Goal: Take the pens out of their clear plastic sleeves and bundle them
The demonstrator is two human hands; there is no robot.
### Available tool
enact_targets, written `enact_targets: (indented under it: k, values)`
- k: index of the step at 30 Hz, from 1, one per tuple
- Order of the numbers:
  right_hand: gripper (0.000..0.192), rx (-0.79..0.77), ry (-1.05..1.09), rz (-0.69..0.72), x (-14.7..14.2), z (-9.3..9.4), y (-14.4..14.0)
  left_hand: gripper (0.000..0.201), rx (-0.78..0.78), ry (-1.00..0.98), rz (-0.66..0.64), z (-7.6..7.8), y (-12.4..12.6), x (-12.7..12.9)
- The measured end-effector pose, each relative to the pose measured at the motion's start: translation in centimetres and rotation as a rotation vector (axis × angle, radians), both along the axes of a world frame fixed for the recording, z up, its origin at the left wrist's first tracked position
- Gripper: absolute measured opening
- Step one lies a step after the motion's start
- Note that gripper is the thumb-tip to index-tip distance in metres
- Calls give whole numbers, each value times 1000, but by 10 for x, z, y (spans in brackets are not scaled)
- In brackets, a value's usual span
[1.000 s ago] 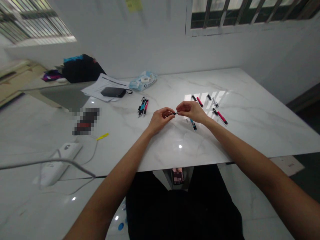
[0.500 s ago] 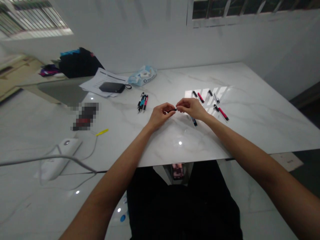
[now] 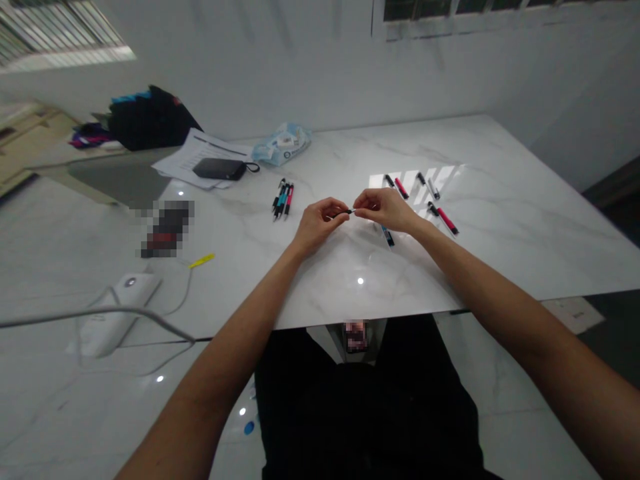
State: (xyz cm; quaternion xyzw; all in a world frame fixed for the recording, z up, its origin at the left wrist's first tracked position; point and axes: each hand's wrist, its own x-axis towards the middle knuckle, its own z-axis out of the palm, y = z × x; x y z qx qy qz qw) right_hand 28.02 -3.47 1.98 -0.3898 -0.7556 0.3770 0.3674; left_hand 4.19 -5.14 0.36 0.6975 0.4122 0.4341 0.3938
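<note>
Marble-look white table [image 3: 500, 227] — glossy, grey-veined, with a bright window reflection at its middle; all places below are given from it.

Left hand [image 3: 316, 225] and right hand [image 3: 384, 208]: above the table's centre, fingertips pinched from either side on one small dark pen part [image 3: 349, 211]. The part is mostly hidden by the fingers; its shape cannot be told.

Blue-tipped pen [image 3: 387, 235]: on the table, partly covered by the right hand.

Bundle of slim pens [image 3: 283, 198]: black, teal and red barrels side by side, left of the table's centre.

Loose pen pieces [image 3: 443, 218]: red and black, scattered across the reflection.

Black flat pouch [image 3: 219, 168] on printed papers [image 3: 193, 152], at the table's far left; the print is too small to read.

Plastic packet [image 3: 281, 145]: crinkled, bluish, at the table's far edge; label illegible.

Yellow clip-like piece [image 3: 201, 261] — left of the table, identity unclear.
</note>
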Motion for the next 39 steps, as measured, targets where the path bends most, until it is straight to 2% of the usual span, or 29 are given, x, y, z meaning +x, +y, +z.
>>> enact_targets:
  k: [2, 5, 11, 16, 22, 28, 33, 39]
  values:
    - [33, 6, -50, -8, -1, 3, -1, 32, -2, -6, -8, 0, 0, 0]
    - [42, 18, -126, -3, -1, 6, -3, 32, 9, 3, -16, 0, 1, 0]
    - [40, 61, -107, 32, 0, 9, -5, 35, 7, -1, -5, 1, 0, 1]
    - [52, 49, -181, 29, -1, 10, -6, 31, 9, -3, -25, 2, -1, 2]
    - [35, 102, -130, 29, 0, 6, -5, 31, 11, -11, -23, 2, 0, 1]
    - [35, 34, -196, 17, -1, 6, -5, 33, 10, 19, -20, 1, 0, 2]
    - [30, 75, -150, -7, -5, 10, -8, 38, -26, -33, -51, 5, -1, 2]
    - [38, 104, -107, -20, -10, 10, -13, 51, -81, -100, -98, 7, -2, 5]
